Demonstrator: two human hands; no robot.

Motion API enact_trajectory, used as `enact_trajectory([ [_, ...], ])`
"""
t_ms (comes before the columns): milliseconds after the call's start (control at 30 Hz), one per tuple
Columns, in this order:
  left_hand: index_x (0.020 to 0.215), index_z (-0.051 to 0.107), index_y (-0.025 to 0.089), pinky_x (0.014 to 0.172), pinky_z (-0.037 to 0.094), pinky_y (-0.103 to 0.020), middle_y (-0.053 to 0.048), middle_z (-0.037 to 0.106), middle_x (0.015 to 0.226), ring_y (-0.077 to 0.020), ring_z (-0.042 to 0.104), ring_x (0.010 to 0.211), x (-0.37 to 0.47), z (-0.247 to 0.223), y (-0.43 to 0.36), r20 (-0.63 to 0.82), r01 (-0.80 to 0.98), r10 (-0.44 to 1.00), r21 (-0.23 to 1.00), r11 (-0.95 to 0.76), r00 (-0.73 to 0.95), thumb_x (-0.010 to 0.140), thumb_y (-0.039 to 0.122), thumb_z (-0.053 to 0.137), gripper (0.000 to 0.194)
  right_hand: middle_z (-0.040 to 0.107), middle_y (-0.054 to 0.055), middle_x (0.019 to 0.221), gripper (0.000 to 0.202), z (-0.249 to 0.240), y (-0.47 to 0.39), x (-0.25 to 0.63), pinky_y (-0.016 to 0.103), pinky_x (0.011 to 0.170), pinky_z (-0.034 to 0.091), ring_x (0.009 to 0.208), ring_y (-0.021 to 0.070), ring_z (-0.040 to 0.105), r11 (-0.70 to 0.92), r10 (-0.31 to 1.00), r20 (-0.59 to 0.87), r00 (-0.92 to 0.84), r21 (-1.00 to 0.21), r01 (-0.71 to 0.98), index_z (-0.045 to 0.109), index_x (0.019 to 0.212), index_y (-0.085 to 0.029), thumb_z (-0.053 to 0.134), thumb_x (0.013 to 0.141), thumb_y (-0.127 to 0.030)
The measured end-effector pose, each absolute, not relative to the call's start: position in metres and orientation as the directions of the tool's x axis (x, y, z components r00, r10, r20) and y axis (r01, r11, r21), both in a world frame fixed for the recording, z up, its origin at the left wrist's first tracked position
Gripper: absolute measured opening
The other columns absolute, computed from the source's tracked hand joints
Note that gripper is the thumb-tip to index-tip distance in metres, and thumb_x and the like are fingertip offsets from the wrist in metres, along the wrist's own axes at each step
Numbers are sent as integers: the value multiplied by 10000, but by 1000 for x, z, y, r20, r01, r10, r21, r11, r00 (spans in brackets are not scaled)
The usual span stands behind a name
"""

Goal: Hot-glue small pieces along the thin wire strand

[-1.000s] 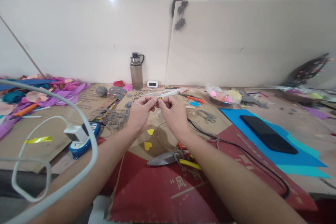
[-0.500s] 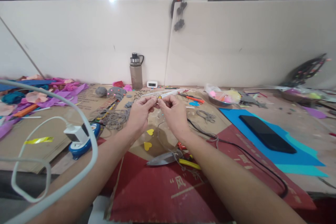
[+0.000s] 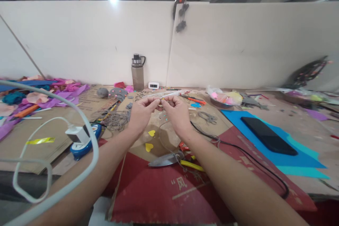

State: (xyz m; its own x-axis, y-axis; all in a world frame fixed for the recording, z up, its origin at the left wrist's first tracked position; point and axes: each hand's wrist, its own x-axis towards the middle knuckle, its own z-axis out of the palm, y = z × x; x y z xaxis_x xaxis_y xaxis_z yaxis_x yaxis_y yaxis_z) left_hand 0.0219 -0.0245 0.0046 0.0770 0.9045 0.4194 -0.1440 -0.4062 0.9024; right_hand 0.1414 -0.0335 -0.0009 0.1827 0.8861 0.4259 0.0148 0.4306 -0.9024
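My left hand (image 3: 143, 113) and my right hand (image 3: 176, 113) meet over the middle of the cardboard, fingertips pinched together. Between them is something tiny, with a bit of yellow showing; its shape is too small to tell. Below the hands lie two yellow paper hearts (image 3: 149, 147). A thin grey cord (image 3: 162, 136) hangs or lies under my right hand. Near my right forearm are scissors (image 3: 165, 160) with grey blades and a tool with a yellow handle (image 3: 191, 165). Tangled grey yarn (image 3: 116, 120) lies left of my left hand.
A bottle (image 3: 137, 74) and a small white clock (image 3: 153, 85) stand at the back. Right are a phone (image 3: 268, 136) on blue sheets and a bowl (image 3: 224, 103) of colourful pieces. A white cable (image 3: 91, 127) arcs across the left foreground, near a blue power strip (image 3: 79, 152).
The fingertips of both hands have come closer together, and the yellow bit between them shows less. Both hands stay in about the same place.
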Motion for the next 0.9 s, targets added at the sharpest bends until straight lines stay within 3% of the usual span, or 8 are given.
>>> enact_trajectory([
  [200,762,706,153,577,359,-239,-26,680,691,-105,572,596,22,8,-25,330,-248,932,925,-288,149,730,314,674,167,519,-46,626,169,-4,-27,145,223,534,362,541,82,417,420,891,411,194,-907,-8,562,742,-183,606,716,-344],
  [433,694,673,146,576,365,-229,-2,639,622,-96,551,567,20,8,-23,368,-97,926,928,-360,86,713,288,676,143,502,-52,575,137,-2,-35,142,210,492,293,519,81,363,437,869,452,203,-892,113,560,729,-185,595,720,-316],
  [600,682,657,152,572,379,-215,20,615,593,-86,533,555,19,8,-23,384,-99,921,921,-377,70,705,232,670,84,548,-34,588,139,-3,-37,138,214,487,295,522,90,403,428,876,449,178,-892,144,560,741,-183,584,731,-320],
  [900,725,684,112,567,415,-184,-16,640,646,-67,563,572,20,10,-23,202,-371,941,924,-92,271,671,281,747,188,532,-37,585,145,1,-35,146,235,529,353,516,96,436,417,889,429,159,-903,104,550,721,-182,582,734,-322],
])
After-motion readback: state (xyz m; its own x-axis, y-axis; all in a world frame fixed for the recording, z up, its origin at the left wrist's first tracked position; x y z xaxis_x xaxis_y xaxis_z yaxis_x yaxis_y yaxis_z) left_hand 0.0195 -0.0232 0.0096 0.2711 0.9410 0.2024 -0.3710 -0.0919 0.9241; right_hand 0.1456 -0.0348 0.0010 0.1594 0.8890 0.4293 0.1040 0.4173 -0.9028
